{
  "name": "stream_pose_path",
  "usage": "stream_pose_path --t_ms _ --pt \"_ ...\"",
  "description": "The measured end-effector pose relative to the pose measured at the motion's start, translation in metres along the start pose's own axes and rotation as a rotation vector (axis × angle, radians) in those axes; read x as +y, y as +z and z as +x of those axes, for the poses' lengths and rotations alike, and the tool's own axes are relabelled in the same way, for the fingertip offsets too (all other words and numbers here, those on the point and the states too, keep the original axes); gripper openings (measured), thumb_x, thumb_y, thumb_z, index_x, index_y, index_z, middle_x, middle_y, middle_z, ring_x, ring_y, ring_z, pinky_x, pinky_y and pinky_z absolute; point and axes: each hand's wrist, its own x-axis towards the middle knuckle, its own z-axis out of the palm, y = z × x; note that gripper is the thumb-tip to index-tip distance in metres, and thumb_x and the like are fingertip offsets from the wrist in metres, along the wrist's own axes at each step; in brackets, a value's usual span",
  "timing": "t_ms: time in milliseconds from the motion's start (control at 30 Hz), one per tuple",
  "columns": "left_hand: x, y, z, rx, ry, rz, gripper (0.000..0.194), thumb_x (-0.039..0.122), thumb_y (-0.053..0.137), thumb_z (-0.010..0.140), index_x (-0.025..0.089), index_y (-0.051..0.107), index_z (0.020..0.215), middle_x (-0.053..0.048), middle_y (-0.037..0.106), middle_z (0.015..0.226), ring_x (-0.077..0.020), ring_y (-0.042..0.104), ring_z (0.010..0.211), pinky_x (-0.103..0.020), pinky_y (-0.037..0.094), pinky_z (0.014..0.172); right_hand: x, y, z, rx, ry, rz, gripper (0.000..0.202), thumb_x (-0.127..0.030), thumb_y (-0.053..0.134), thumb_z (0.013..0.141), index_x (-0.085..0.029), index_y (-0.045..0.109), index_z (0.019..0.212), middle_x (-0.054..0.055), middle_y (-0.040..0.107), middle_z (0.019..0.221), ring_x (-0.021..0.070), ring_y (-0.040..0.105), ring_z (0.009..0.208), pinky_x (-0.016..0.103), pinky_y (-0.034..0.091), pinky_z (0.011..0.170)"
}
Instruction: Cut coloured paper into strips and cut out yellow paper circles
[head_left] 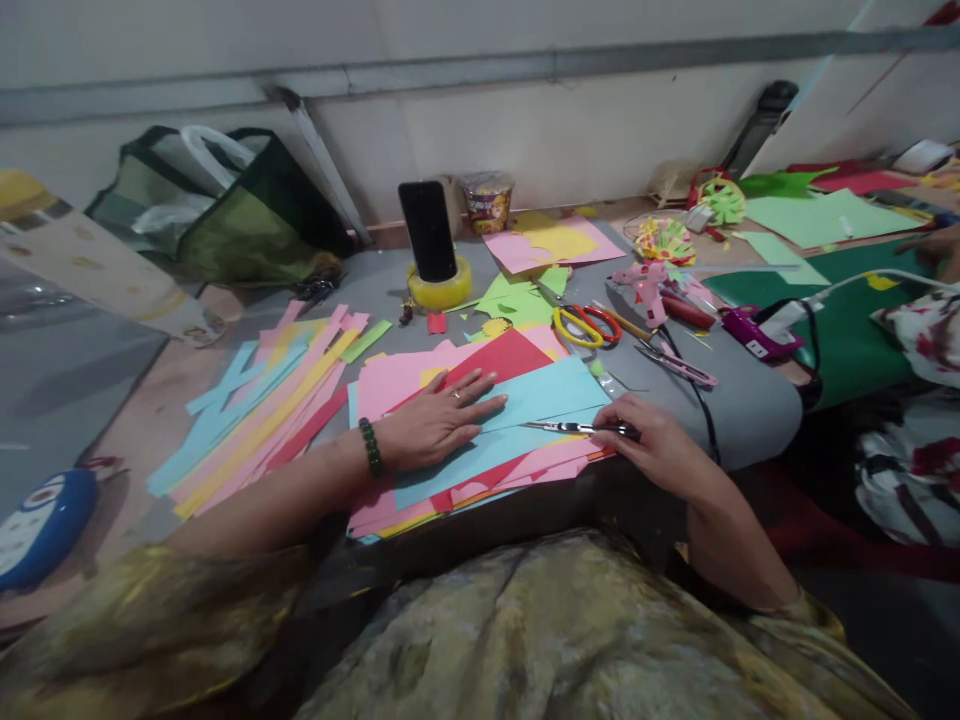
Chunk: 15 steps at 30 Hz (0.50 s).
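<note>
My left hand (442,420) lies flat with fingers spread, pressing on a light blue paper sheet (555,385) on top of a stack of coloured paper. A green bead bracelet (370,447) circles that wrist. Along the right side of the stack, my right hand (649,440) is closed on a slim black and silver craft knife (559,427), its pointed tip directed left over the blue sheet. A thin line, like a cut, crosses the sheet near the tip. Red paper (510,357) and pink paper (390,380) show from under the blue one.
Cut paper strips (270,410) lie fanned at left. Beyond the stack are scissors (577,328), a pink glue gun (651,290), a pink cutter (679,364) and a phone (428,232) propped on a yellow tape roll (440,285). A person's hand (941,250) is at far right.
</note>
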Motion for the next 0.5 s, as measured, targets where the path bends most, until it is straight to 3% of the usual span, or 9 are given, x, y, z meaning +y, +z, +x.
stream_pose_path --t_ms 200,500 --pt "-0.003 0.016 -0.011 0.032 -0.026 0.017 0.063 0.056 0.012 0.104 0.031 0.025 0.159 -0.005 0.014 0.169 -0.0294 0.015 0.155 -0.056 0.008 0.122 -0.011 0.003 0.004 -0.057 -0.009 -0.1 0.01 -0.03 0.057 0.091 -0.026 0.066 0.088 0.005 0.068 0.087 0.0207 0.063 0.078 0.031 0.049 0.067" --pt "-0.003 0.016 -0.009 0.039 -0.015 0.04 0.062 0.056 0.017 0.104 0.03 0.024 0.16 -0.007 0.011 0.17 -0.0295 0.013 0.156 -0.056 0.006 0.122 -0.025 0.011 0.01 -0.145 -0.039 -0.166 0.01 -0.027 0.056 0.093 -0.025 0.066 0.09 0.004 0.068 0.091 0.0194 0.064 0.079 0.031 0.046 0.069"
